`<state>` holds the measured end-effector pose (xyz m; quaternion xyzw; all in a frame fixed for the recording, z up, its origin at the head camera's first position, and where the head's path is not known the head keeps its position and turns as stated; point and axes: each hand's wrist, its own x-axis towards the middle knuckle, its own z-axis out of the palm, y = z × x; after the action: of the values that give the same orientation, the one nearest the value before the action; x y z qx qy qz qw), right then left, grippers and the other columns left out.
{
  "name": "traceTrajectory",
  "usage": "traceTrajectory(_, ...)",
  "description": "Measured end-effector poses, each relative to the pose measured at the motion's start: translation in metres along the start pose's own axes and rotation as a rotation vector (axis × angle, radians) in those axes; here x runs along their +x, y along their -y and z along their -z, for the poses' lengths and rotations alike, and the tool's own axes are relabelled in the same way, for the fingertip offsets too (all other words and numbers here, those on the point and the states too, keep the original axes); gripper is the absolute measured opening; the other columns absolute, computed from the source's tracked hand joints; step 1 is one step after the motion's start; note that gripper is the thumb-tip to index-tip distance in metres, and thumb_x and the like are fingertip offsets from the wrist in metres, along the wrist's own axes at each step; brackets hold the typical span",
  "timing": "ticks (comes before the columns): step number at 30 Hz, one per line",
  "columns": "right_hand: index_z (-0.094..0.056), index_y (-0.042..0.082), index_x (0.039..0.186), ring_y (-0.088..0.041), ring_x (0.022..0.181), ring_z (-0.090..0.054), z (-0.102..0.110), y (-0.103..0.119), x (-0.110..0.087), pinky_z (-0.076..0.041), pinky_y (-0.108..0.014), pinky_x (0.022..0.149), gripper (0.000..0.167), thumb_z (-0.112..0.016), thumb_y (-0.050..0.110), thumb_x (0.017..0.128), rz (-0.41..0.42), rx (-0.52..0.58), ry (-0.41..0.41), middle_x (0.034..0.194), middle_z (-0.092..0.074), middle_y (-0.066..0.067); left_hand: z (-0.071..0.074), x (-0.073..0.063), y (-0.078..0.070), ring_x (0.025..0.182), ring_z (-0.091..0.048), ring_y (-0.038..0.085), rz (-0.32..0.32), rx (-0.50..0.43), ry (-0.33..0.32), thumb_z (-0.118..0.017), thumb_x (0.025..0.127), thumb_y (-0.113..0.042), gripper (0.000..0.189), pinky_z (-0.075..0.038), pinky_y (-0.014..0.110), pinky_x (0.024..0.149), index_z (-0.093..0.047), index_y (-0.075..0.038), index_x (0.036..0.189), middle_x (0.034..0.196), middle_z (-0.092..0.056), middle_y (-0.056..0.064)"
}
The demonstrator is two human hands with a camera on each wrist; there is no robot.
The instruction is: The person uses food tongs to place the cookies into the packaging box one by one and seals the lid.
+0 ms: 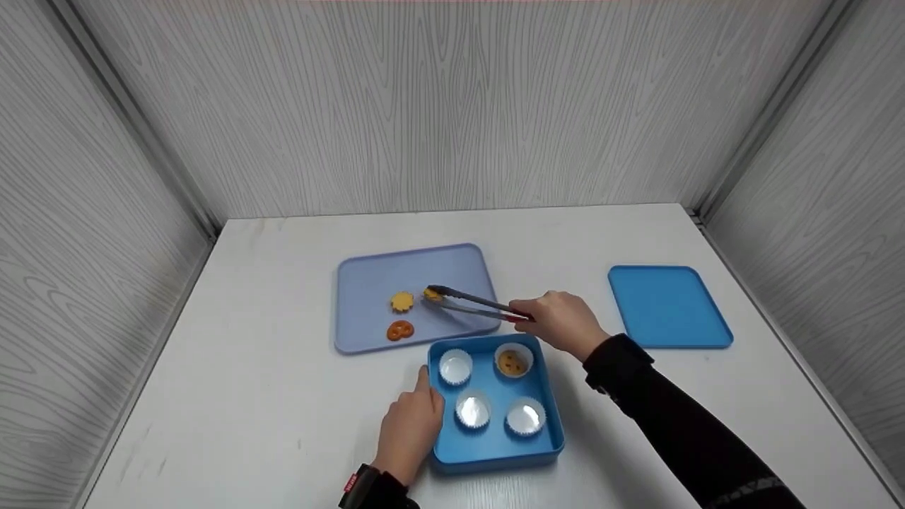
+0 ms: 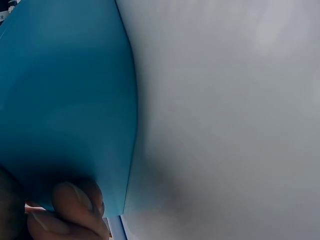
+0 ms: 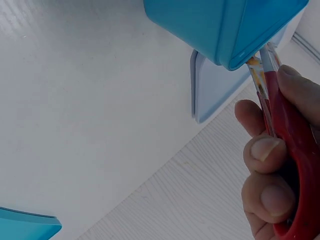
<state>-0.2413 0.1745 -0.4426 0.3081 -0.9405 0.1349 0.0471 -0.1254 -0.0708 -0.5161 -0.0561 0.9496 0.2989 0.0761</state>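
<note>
My right hand (image 1: 562, 322) grips red-handled tongs (image 3: 295, 145), fingers wrapped round the handles. The tongs' tips reach over the lavender tray (image 1: 368, 272) and close around a small yellow cookie (image 1: 432, 294). Left of it lie a yellow flower-shaped cookie (image 1: 402, 302) and a brown pretzel (image 1: 400, 330). Nearer to me, my left hand (image 1: 410, 428) holds the left wall of a square blue box (image 1: 495, 452), index finger stretched along it. Inside stand white paper cups; one cup (image 1: 523, 349) contains a chocolate-chip cookie (image 1: 511, 363). The left wrist view shows curled fingertips (image 2: 72, 202) against the box's outer wall.
A flat blue lid or tray (image 1: 670, 307) lies on the white table (image 1: 283, 410) at the right. Three other paper cups, among them a front right cup (image 1: 525, 417), show bare insides. Grey wood-grain panels (image 1: 452, 106) enclose the table at the back and sides.
</note>
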Motion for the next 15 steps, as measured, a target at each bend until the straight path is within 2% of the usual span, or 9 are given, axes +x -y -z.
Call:
traceTrajectory(8,-0.078,0.015,0.113,-0.020,0.078,-0.072,-0.0025,-0.0024,-0.0053,-0.058,-0.037,0.074,0.020,-0.076,0.016,0.093,0.026,-0.050,-0.043,0.094,-0.078,-0.002,0.0013,0.0010,-0.0010,0.067,-0.063,0.021,0.022,0.012,0.018,-0.048,0.106,-0.026,0.055,-0.056,0.049,0.075,-0.043,0.004,0.152,0.087,-0.071,0.019)
traceTrajectory(15,-0.078,0.016,0.113,-0.019,0.079,-0.073,-0.0031,-0.0037,-0.0087,-0.059,-0.035,0.074,0.020,-0.076,0.017,0.093,0.045,-0.089,-0.050,0.096,-0.079,-0.001,0.0014,0.0010,-0.0016,0.066,-0.062,0.020,0.026,0.006,0.021,-0.048,0.106,-0.026,0.055,-0.056,0.048,0.074,-0.043,0.004,0.152,0.081,-0.069,0.017)
